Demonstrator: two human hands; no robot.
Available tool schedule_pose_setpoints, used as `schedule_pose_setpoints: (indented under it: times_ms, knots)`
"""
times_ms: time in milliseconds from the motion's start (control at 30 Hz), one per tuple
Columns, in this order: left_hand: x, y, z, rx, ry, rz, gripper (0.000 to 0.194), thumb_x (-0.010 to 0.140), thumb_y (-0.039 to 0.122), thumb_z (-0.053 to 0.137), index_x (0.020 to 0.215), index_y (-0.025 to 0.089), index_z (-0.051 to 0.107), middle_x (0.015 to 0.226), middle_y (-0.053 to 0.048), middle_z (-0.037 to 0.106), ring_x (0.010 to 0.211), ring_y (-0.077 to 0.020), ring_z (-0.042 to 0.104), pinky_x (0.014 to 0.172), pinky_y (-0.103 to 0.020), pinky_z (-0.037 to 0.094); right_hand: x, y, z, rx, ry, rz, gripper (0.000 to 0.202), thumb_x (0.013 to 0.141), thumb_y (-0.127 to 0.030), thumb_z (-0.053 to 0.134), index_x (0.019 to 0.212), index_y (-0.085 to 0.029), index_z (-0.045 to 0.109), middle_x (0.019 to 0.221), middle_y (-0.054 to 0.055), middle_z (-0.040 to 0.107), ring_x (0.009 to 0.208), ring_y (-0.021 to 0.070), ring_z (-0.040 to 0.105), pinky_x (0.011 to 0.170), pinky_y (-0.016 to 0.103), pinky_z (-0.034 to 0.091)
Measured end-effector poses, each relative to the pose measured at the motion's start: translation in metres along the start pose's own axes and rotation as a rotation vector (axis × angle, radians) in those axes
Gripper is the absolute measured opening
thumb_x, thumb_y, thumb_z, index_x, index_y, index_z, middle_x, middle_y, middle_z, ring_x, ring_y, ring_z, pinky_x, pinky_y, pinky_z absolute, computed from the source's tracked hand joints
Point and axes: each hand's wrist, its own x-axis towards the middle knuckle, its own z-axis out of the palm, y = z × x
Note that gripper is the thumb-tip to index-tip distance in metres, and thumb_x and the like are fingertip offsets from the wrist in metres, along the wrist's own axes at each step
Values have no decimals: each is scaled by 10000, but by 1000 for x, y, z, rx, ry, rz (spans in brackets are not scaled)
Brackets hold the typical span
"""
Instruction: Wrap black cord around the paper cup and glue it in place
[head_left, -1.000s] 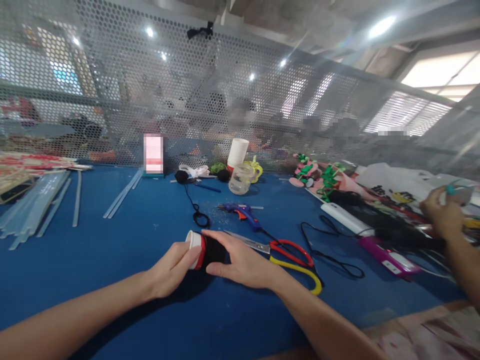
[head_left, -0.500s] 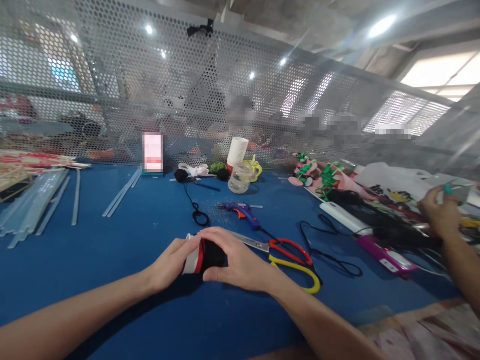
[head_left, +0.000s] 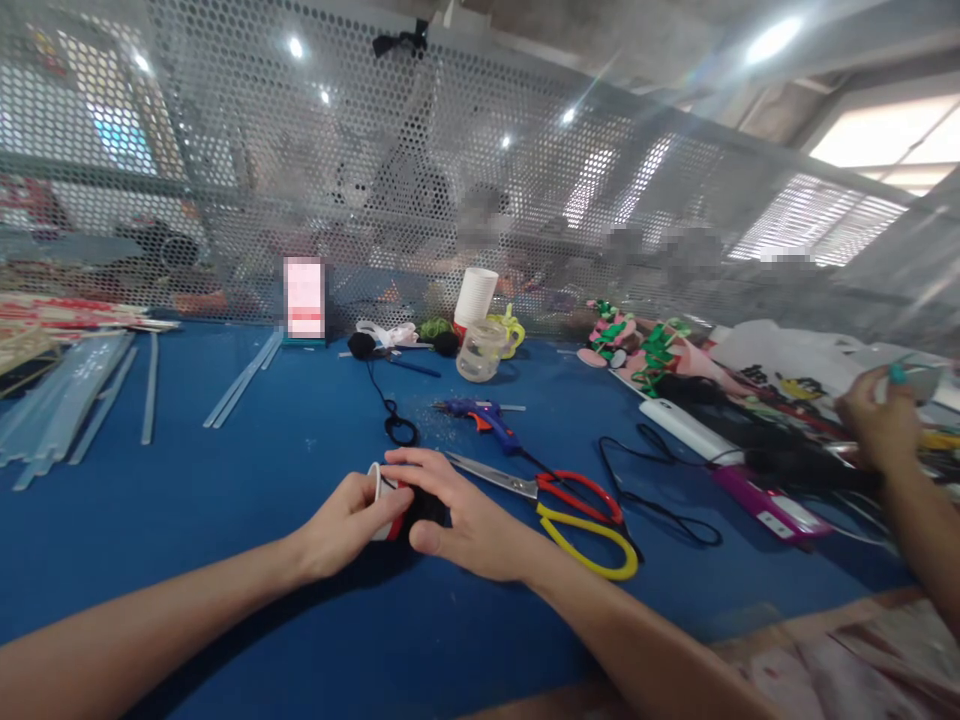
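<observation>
Between my two hands a white paper cup (head_left: 383, 532) lies on its side, with a red band and a black covering, possibly yarn, toward its right end. My left hand (head_left: 346, 520) grips the cup at its white rim, thumb across the near side. From the right, my right hand (head_left: 476, 515) curves over the black part, fingers on top and thumb in front. The fingers hide much of the cup. Just beyond my right hand lie scissors (head_left: 517, 484) with one red and one yellow handle. A blue glue gun (head_left: 491, 420) rests farther back.
Clear glue sticks (head_left: 67, 400) lie at left. Stacked paper cups (head_left: 477, 295), a clear jar (head_left: 480, 355) and black yarn balls (head_left: 361, 346) stand at the back. A purple power strip (head_left: 769, 505) and cables lie right, near another person's hand (head_left: 885, 420).
My left thumb has moved right over the cup's side, and the cup has turned so its white rim shows more. My right hand has shifted slightly on the black part.
</observation>
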Motion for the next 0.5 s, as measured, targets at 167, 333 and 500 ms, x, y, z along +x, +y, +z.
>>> schedule_pose_setpoints:
  times_ms: [167, 333, 500]
  knots:
    - [0, 0, 1, 13, 34, -12, 366, 732, 414, 362, 476, 154, 341, 447, 67, 263, 429, -51, 199, 407, -206, 159, 1, 0, 3, -88, -11, -9, 688, 739, -612, 252, 1185, -112, 410, 1241, 146, 360, 1173, 191, 286, 971, 370, 229]
    - [0, 1, 2, -17, 100, -52, 357, 709, 419, 368, 468, 158, 327, 444, 62, 274, 427, -50, 205, 406, -201, 168, 4, -1, -13, -173, 112, 44, 425, 848, -406, 268, 1065, -131, 507, 1120, 106, 500, 1050, 139, 444, 894, 285, 342]
    - [1, 4, -2, -47, 153, -101, 350, 697, 425, 372, 494, 141, 384, 471, 43, 325, 444, -60, 258, 419, -198, 205, 11, 26, -60, -603, 308, 594, 269, 835, -268, 369, 1013, -132, 517, 998, 90, 559, 922, 158, 518, 820, 274, 383]
